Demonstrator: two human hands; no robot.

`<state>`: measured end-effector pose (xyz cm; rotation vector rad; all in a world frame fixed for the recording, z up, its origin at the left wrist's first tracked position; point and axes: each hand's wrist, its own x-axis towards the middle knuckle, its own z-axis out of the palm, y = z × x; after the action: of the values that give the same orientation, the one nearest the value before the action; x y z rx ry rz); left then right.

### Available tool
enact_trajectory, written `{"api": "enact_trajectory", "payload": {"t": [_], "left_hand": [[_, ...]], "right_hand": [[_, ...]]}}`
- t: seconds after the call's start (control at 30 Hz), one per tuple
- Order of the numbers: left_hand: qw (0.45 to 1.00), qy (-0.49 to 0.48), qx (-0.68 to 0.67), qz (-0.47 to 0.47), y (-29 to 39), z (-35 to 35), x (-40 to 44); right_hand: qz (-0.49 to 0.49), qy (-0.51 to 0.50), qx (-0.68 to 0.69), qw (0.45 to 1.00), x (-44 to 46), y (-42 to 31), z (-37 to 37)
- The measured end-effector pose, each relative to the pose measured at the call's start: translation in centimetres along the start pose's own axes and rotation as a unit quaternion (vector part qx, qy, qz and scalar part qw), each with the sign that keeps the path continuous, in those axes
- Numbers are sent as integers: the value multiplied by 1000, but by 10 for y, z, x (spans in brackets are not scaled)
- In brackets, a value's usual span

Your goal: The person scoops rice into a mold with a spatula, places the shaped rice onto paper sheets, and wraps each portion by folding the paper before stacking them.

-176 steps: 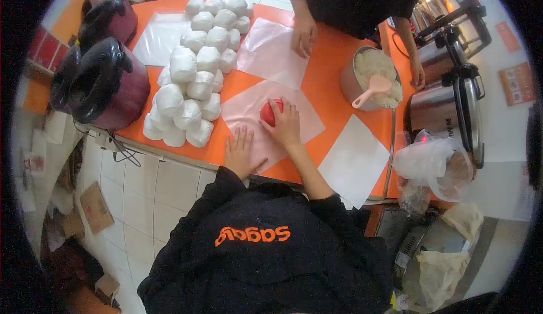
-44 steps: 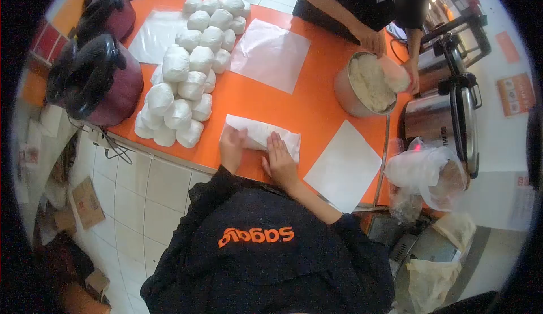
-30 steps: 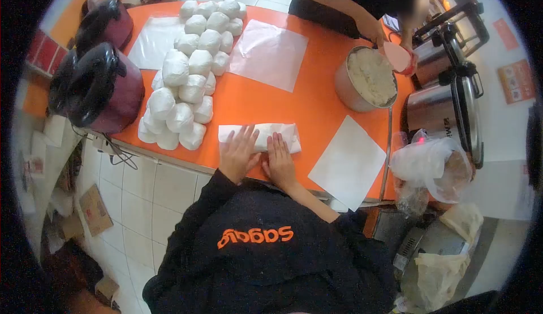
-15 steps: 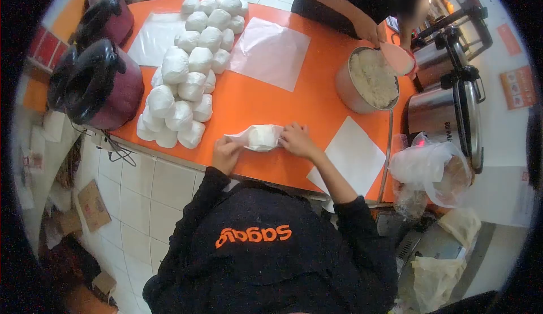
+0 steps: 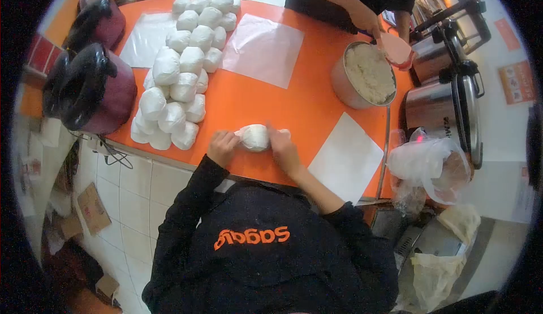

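Observation:
Near the front edge of the orange table point(image 5: 237, 102) lies a rounded white paper bundle point(image 5: 254, 137). My left hand point(image 5: 224, 146) is closed on the bundle's twisted left end. At its other side is my right hand point(image 5: 283, 150), closed on the paper at that end and partly blurred. Left of my hands, several wrapped white bundles point(image 5: 184, 87) are piled in a long double row. A flat white sheet point(image 5: 346, 158) lies to the right, and a pinkish sheet point(image 5: 264, 50) lies farther back.
A co-worker point(image 5: 345, 0) across the table holds a pink paddle point(image 5: 396, 50) beside a pot of rice point(image 5: 369, 74). Dark red cookers point(image 5: 107, 93) stand at the left. Steel cookers point(image 5: 432, 107) and a plastic bag of cups point(image 5: 424, 164) are at the right.
The pink sheet and red item under my hands gave way to a folded white packet, now a compact bundle gripped at both ends. The co-worker has picked up the pink paddle.

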<state>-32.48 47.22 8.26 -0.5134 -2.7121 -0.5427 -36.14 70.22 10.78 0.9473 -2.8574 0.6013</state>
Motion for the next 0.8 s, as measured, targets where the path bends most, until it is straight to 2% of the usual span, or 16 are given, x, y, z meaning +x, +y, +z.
{"api": "enact_trajectory", "payload": {"t": [0.03, 0.1, 0.2, 0.27, 0.33, 0.4, 0.5, 0.6, 0.7, 0.8], "left_hand": [[1000, -20, -9, 9, 0, 4, -6], [1000, 1, -1, 3, 10, 9, -15], [999, 37, -19, -33, 29, 3, -16], [996, 50, -46, -55, 39, 1, -14], [993, 57, -74, -68, 42, 0, -12], [994, 29, -69, -77, 42, 4, -18], [990, 8, -94, -109, 41, 8, -20], [986, 7, -119, -118, 41, 11, -21], [982, 12, -154, -106, 34, 14, -27], [971, 35, -199, -126, 38, 10, -31]], "right_hand": [[4, 46, 1, 999, -8, -6, 10], [7, 135, 2, 991, -20, -21, 27], [85, 134, 120, 980, -18, -53, 10], [128, 137, 264, 946, -10, -56, 16], [185, 148, 418, 877, 4, -58, 25], [244, 163, 574, 764, 24, -60, 39], [304, 177, 669, 655, 39, -70, 45], [348, 150, 709, 595, 43, -73, 35], [331, 178, 610, 698, 42, -85, 40], [329, 173, 631, 681, 41, -88, 35]]}}
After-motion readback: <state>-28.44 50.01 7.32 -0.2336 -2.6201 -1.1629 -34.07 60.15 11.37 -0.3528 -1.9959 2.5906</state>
